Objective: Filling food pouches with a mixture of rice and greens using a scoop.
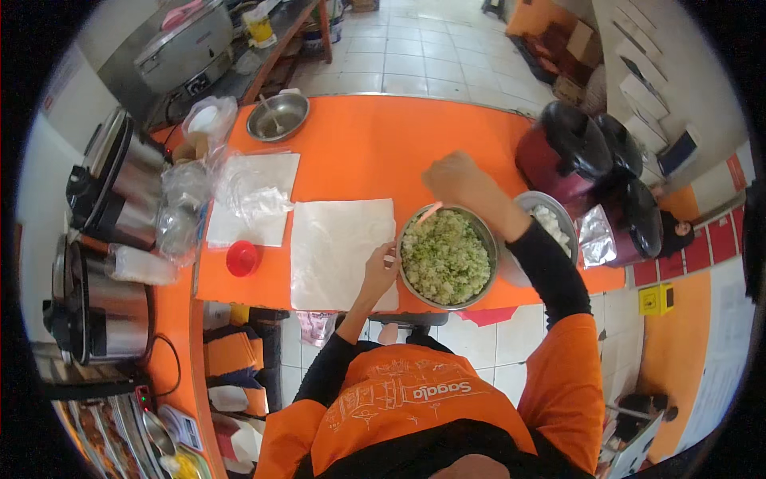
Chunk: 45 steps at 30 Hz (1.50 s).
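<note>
A round steel bowl (494,263) holds a crumbly mixture with green bits (446,257). My left hand (382,269) rests against the bowl's left rim. Above the bowl's far side is my right hand (458,179), slightly blurred and curled; whether it grips anything is hidden. A pinkish-orange utensil handle (431,212) stands at the bowl's far left rim, just below that hand. Left of the bowl lies a white paper sheet (341,251) on the orange table (389,138). A second bowl (526,200) with white contents sits partly behind my right forearm.
A red cup (243,258), paper with clear plastic bags (257,191) and a metal bowl with a spoon (278,117) stand left. Lidded cookers (565,158) crowd the right end. More cookers (111,305) line the left counter. A foil packet (596,236) leans near the right cookers.
</note>
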{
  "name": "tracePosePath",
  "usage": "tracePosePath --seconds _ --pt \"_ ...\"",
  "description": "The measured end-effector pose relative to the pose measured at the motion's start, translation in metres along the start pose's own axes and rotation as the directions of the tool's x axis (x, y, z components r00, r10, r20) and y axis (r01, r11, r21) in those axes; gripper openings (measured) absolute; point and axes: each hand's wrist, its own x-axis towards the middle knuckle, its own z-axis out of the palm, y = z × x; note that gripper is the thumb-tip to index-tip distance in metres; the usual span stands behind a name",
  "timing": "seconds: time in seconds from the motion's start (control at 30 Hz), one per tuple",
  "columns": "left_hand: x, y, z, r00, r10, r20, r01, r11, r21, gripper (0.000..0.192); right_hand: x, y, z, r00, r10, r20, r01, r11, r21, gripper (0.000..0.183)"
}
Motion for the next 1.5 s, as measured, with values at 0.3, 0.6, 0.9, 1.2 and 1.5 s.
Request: tracePosePath --seconds 0.3,0.6,0.9,1.2,1.5 --pt "0.002 0.021 0.021 0.987 0.103 -0.121 -0.086 0.987 0.136 0.029 0.001 -0.016 0.072 0.803 -0.020 0.595 -0.057 0.992 0.111 0.008" --pt "0.004 0.004 0.021 0.962 0.160 -0.222 -0.119 0.975 0.186 0.023 -0.127 -0.102 -0.009 0.914 0.174 0.367 -0.269 0.936 0.227 0.009" --pt "0.000 0.014 0.014 0.981 0.047 -0.190 -0.031 0.996 0.086 0.023 -0.112 -0.108 0.035 0.838 0.280 0.469 -0.466 0.814 0.346 0.010" --pt "-0.002 0.009 0.009 0.992 -0.071 -0.107 0.069 0.997 -0.017 0.025 -0.079 -0.006 -0.031 0.722 0.087 0.686 -0.512 0.734 0.446 0.022" --pt "-0.001 0.025 0.015 0.979 -0.200 0.041 0.203 0.970 -0.131 0.027 -0.093 -0.039 0.058 0.743 0.253 0.619 -0.583 0.700 0.413 0.031"
